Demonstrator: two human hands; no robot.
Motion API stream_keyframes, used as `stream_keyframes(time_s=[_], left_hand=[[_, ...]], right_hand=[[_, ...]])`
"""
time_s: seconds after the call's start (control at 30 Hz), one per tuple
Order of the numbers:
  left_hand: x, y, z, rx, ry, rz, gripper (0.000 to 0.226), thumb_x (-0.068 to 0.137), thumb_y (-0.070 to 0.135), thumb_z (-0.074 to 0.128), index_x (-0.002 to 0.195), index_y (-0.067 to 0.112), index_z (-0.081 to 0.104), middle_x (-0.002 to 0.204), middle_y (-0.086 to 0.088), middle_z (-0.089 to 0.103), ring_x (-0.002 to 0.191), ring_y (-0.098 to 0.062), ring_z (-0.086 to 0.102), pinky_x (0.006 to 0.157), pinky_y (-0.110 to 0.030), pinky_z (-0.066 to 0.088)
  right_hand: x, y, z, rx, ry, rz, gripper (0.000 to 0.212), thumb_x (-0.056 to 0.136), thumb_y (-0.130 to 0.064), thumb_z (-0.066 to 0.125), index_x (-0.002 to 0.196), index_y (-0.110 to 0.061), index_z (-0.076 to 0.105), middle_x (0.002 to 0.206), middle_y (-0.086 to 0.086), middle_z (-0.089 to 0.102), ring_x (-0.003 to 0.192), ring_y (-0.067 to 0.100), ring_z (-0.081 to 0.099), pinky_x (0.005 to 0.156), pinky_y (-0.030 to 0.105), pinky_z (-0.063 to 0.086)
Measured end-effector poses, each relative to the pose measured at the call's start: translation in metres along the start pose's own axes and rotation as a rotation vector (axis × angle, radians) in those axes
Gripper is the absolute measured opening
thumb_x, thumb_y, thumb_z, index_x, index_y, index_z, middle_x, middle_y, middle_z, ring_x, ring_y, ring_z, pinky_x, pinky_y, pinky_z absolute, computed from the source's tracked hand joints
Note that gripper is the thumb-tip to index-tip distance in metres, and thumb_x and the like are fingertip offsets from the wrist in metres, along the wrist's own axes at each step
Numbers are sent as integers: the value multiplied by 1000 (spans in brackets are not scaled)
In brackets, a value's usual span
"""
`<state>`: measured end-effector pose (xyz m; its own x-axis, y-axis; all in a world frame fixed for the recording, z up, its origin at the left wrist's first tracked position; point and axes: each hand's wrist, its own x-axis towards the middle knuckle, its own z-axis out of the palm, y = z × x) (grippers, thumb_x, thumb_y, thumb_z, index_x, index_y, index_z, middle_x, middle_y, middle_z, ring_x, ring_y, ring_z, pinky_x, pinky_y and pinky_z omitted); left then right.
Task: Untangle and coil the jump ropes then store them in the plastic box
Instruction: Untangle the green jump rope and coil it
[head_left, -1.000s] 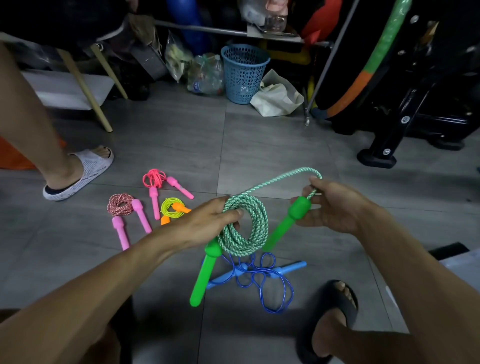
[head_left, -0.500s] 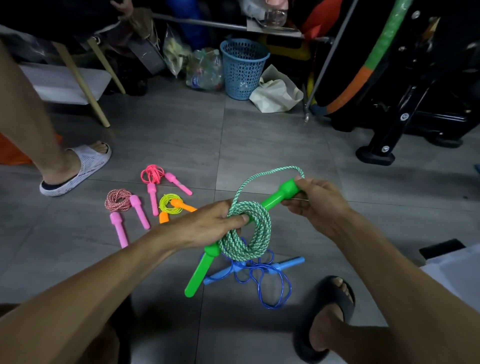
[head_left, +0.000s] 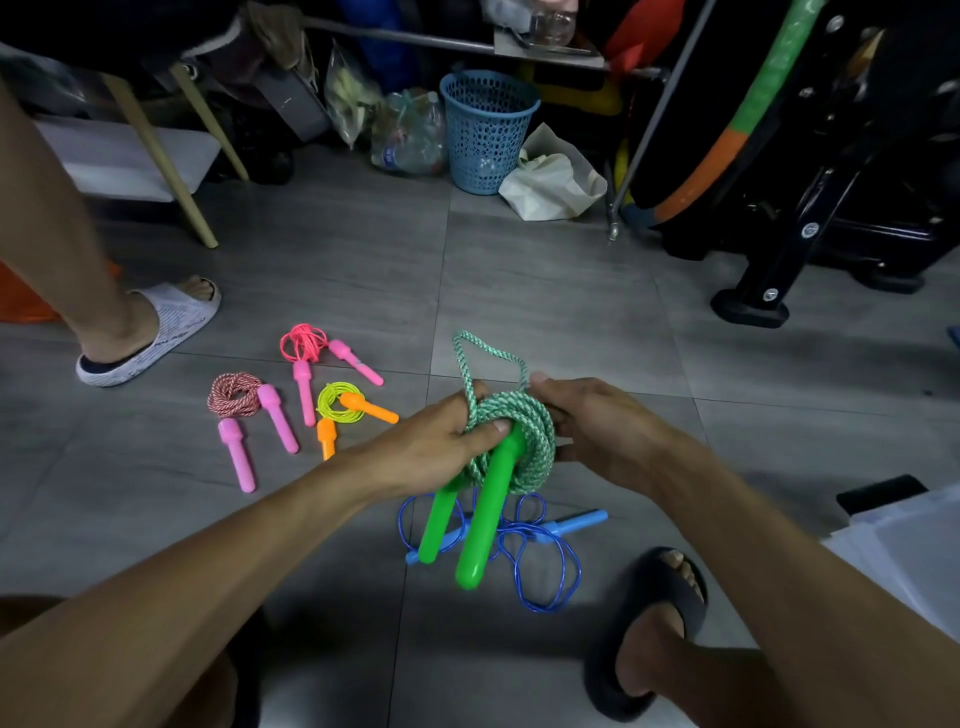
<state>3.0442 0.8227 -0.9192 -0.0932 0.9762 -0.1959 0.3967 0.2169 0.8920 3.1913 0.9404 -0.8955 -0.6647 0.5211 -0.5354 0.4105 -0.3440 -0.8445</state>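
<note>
My left hand (head_left: 439, 441) grips the coiled green-and-white jump rope (head_left: 535, 434), thumb pressed on the coil. Both green handles (head_left: 480, 525) hang down side by side through the coil. My right hand (head_left: 592, 421) holds the coil's right side and pinches a loose loop of rope that stands up above it. Under my hands a blue jump rope (head_left: 545, 551) lies tangled on the floor. To the left lie three coiled ropes: red-white with pink handles (head_left: 236, 397), pink (head_left: 304, 345), and yellow-green with orange handles (head_left: 337, 402). A white plastic edge (head_left: 914, 551) shows at the right.
Another person's leg and white slipper (head_left: 150, 332) stand at the left. My foot in a black sandal (head_left: 649, 618) is at the lower right. A blue basket (head_left: 485, 130), bags and a black exercise frame (head_left: 779, 270) line the far side of the grey tiled floor.
My right hand brought the second green handle through the coil, so both handles now hang down together. The free loop of rope has become much shorter.
</note>
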Motion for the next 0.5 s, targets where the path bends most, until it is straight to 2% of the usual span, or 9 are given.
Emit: stream_keyframes(time_s=[0.13, 0.17, 0.23, 0.3, 0.33, 0.4, 0.47, 0.5], left_hand=[[5, -4, 5, -34, 119, 12, 7, 96, 30, 50, 90, 32, 54, 90, 17, 61, 94, -6, 58, 90, -33, 44], [7, -5, 5, -21, 143, 13, 5, 95, 30, 50, 94, 30, 55, 93, 14, 62, 97, -7, 58, 90, -33, 44], [10, -8, 7, 5, 196, -6, 23, 90, 40, 48, 106, 26, 56, 105, 6, 64, 106, -14, 58, 95, -37, 45], [13, -11, 7, 26, 256, -59, 34, 90, 45, 46, 112, 20, 54, 110, 0, 64, 108, -20, 58, 96, -40, 45], [15, -12, 7, 40, 291, -90, 33, 92, 43, 46, 112, 18, 53, 109, -3, 63, 106, -22, 58, 94, -39, 45], [18, -13, 7, 48, 351, -150, 30, 95, 39, 46, 112, 14, 51, 107, -6, 63, 103, -25, 58, 90, -39, 46], [21, -13, 7, 33, 381, -203, 33, 95, 40, 46, 112, 12, 49, 108, -9, 62, 102, -26, 57, 91, -41, 45], [22, -14, 9, 29, 381, -222, 34, 95, 41, 46, 111, 11, 49, 108, -10, 62, 102, -26, 57, 91, -40, 45]], right_hand=[[0, 2, 4, -100, -19, 90, 67, 92, -63, 31, 113, -11, 67, 113, 8, 69, 107, 24, 62, 96, 44, 47], [-1, 3, 6, -133, -3, 90, 68, 91, -66, 27, 114, -15, 66, 115, 4, 68, 108, 22, 62, 97, 44, 45], [-4, 3, 10, -281, 94, 34, 65, 90, -67, 26, 121, -22, 61, 123, -3, 64, 109, 17, 60, 100, 44, 42], [-7, 2, 13, -424, 225, -51, 59, 89, -65, 35, 127, -24, 54, 127, -5, 59, 112, 14, 57, 104, 41, 40], [-9, 3, 14, -455, 280, -94, 56, 87, -64, 44, 124, -23, 53, 118, -4, 62, 107, 13, 58, 101, 37, 43], [-14, 3, 20, -567, 350, -168, 56, 74, -61, 64, 111, -20, 53, 92, -3, 65, 90, 13, 61, 83, 30, 48], [-15, 8, 28, -785, 283, -182, 59, 64, -56, 73, 105, -21, 49, 86, -2, 66, 84, 15, 62, 71, 30, 47], [-13, 14, 30, -901, 247, -198, 54, 66, -49, 74, 105, -21, 48, 88, 0, 67, 86, 19, 63, 69, 31, 46]])
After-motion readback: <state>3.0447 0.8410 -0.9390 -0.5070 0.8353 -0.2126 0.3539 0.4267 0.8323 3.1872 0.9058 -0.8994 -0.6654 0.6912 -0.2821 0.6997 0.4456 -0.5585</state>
